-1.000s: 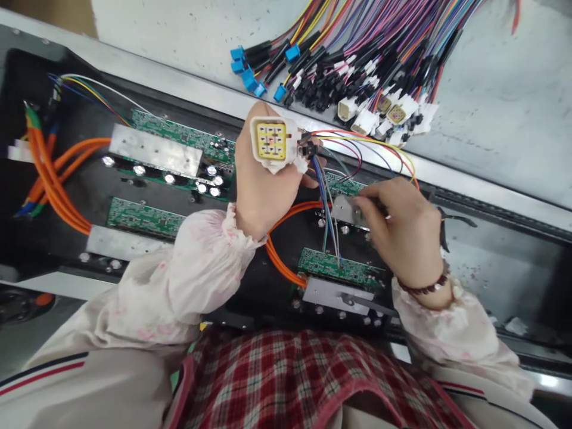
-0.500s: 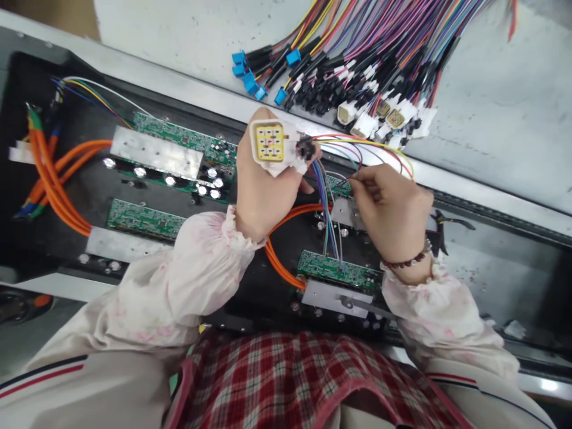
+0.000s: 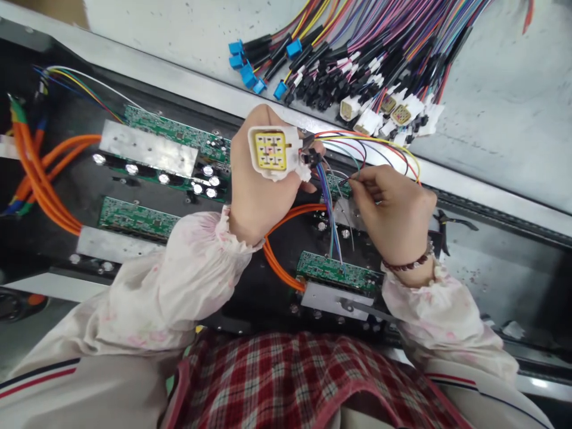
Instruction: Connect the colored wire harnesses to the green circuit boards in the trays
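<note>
My left hand (image 3: 261, 185) grips a white multi-pin connector (image 3: 270, 151) with a yellow face, its coloured wires running off to the right past a small black plug (image 3: 313, 158). My right hand (image 3: 393, 211) pinches a thin wire (image 3: 353, 182) between thumb and fingers, just right of a blue-and-grey wire bundle (image 3: 328, 205). Those wires hang down to a green circuit board (image 3: 335, 272). Under my right hand lies a bare metal plate (image 3: 346, 213), partly hidden by the wires and fingers.
Several wire harnesses (image 3: 357, 65) with blue and white connectors lie on a pale bench above a metal rail (image 3: 357, 146). Other circuit boards (image 3: 176, 134) and thick orange cables (image 3: 36, 185) sit in a black tray (image 3: 254, 316). Black-handled pliers (image 3: 451, 223) lie to the right.
My right hand has moved up from the metal plate to pinch the thin wire. My left hand still holds the connector, now turned slightly, and the view has shifted a little.
</note>
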The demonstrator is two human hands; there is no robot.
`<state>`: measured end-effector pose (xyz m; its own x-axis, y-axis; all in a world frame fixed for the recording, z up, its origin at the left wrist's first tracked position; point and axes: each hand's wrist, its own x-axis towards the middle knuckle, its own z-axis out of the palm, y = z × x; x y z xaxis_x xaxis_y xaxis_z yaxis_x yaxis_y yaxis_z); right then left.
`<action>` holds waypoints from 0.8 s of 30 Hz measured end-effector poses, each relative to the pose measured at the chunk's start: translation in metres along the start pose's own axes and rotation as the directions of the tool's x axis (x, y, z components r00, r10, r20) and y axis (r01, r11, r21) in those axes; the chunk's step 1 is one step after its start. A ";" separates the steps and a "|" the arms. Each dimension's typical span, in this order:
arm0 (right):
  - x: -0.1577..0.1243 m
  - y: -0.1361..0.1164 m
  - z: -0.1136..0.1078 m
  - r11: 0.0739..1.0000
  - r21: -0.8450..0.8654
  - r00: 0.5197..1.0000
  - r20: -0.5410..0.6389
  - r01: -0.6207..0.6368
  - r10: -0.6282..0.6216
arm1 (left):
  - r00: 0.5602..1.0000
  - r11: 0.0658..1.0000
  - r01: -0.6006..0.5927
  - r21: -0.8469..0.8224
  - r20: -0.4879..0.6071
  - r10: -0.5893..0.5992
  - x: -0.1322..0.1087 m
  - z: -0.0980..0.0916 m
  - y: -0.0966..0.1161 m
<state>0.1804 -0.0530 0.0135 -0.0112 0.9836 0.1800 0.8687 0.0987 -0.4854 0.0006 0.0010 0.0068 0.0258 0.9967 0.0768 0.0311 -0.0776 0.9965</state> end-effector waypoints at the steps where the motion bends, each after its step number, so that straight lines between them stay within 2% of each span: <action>1: -0.001 -0.002 -0.002 1.000 -0.012 1.000 0.001 0.006 -0.006 | 1.000 1.000 0.000 -0.003 0.006 0.000 0.000 0.000 -0.001; 4: -0.005 -0.011 -0.009 0.997 -0.073 1.000 -0.002 0.031 -0.031 | 1.000 1.000 -0.016 -0.021 0.009 0.017 0.000 0.000 -0.002; 9: -0.016 -0.011 -0.026 0.985 -0.124 0.985 0.142 0.116 -0.098 | 1.000 0.999 -0.024 -0.046 -0.012 0.024 0.000 0.001 -0.004; 12: -0.020 0.001 -0.036 0.982 -0.184 0.999 0.039 0.045 -0.038 | 1.000 0.995 -0.001 -0.097 -0.001 0.001 0.000 0.002 -0.004; 15: -0.019 0.011 -0.036 0.984 -0.176 0.998 -0.065 -0.024 0.013 | 0.999 0.995 0.032 -0.095 0.023 -0.030 0.000 0.002 -0.003; 19: -0.016 0.017 -0.022 0.993 -0.087 0.996 -0.055 -0.075 0.071 | 0.999 0.997 0.040 -0.060 0.010 -0.039 0.000 0.002 -0.001; 24: -0.019 0.021 -0.016 0.989 -0.118 0.993 -0.089 -0.086 0.076 | 0.999 0.998 0.035 -0.058 0.006 -0.035 0.000 0.002 -0.003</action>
<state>0.2069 -0.0717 0.0139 0.0985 0.9709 0.2181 0.9187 -0.0045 -0.3950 0.0026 0.0013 0.0041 0.0311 0.9986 0.0420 -0.0257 -0.0412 0.9988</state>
